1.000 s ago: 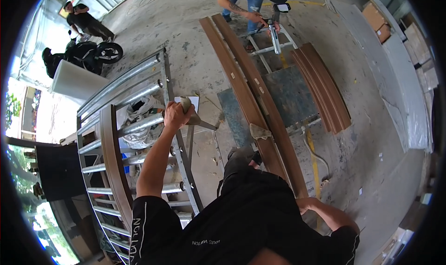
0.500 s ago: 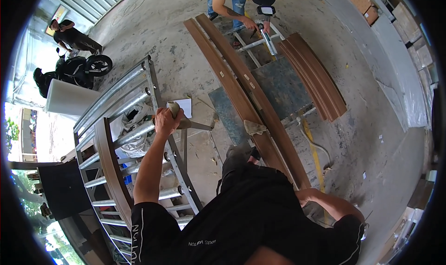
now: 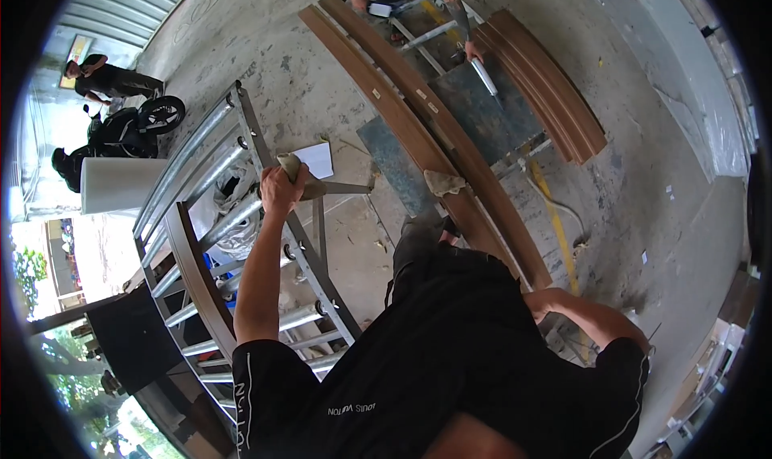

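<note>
My left hand [image 3: 280,190] is closed round a bunched tan rag [image 3: 314,189], held over the side rail of a metal roller stand [image 3: 301,246]. Past the fingers, part of the rag pokes out on both sides. My right hand [image 3: 544,301] is low at my right side, by the near end of a long brown panel [image 3: 503,209]; its fingers are mostly hidden. Alongside lies a second long brown panel [image 3: 386,97], with a narrow gap between the two. Another crumpled tan rag [image 3: 444,183] rests across them.
Beyond the panels a co-worker's hand [image 3: 473,52] holds a silver tube-shaped tool [image 3: 484,76] over a dark tabletop [image 3: 482,113]. Stacked brown panels [image 3: 547,89] lie to the right. One brown strip [image 3: 197,266] crosses the rollers. A motorcycle [image 3: 121,133] and a standing person [image 3: 117,79] are far left.
My view has shifted, and the panels sit higher in it. The co-worker has bent lower, and the silver tool has moved over the tabletop. My left hand keeps its grip on the rag.
</note>
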A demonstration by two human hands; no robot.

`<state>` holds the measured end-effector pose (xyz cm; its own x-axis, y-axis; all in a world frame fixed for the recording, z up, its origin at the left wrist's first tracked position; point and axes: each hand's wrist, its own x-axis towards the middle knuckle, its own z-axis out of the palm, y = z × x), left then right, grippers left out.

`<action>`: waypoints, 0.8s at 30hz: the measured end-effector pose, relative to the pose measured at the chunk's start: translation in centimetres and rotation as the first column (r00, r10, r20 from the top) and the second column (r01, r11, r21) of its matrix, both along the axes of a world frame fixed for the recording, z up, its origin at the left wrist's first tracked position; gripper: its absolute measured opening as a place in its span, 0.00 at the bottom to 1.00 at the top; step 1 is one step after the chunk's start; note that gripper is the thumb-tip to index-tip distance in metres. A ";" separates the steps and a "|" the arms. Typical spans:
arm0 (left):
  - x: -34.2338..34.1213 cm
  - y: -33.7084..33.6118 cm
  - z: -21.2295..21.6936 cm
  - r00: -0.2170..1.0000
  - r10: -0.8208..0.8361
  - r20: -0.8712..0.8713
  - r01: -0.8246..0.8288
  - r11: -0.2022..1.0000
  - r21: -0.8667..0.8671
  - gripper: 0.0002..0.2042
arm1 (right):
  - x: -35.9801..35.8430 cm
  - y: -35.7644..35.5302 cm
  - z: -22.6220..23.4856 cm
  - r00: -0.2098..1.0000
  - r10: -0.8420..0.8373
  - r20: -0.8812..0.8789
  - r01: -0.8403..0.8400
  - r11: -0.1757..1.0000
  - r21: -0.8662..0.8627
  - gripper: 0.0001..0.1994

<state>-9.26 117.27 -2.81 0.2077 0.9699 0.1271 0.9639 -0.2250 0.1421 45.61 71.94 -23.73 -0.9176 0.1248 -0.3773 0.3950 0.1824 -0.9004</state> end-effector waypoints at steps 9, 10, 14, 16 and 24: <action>-0.3 0.4 -0.4 0.999 -0.035 -0.017 0.035 0.999 -0.015 0.26 | -2.6 -3.1 5.7 0.865 -0.449 0.223 0.497 0.710 -0.499 0.18; -0.3 0.4 -0.4 0.999 -0.031 -0.025 0.030 0.999 -0.028 0.26 | -3.0 -3.9 6.5 0.787 -0.549 0.281 0.594 0.553 -0.584 0.19; -0.6 0.7 -0.6 0.992 0.018 -0.128 -0.030 0.995 -0.091 0.26 | -4.7 -6.0 10.5 0.892 -0.420 0.168 0.449 0.867 -0.217 0.20; -1.0 0.7 -1.3 0.999 -0.027 -0.025 0.027 1.000 -0.005 0.28 | -5.3 -6.7 13.9 0.912 -0.374 0.169 0.397 0.909 -0.129 0.20; -1.9 0.9 -2.9 0.931 -0.246 -0.270 0.284 0.952 0.111 0.22 | -2.4 -4.2 19.8 0.615 -0.604 0.507 0.470 0.797 0.380 0.15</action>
<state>-11.16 118.20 -5.72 0.4984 0.8494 0.1733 0.8658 -0.4775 -0.1498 43.16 67.74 -3.88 -0.2673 0.6520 -0.7096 0.8987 -0.0971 -0.4277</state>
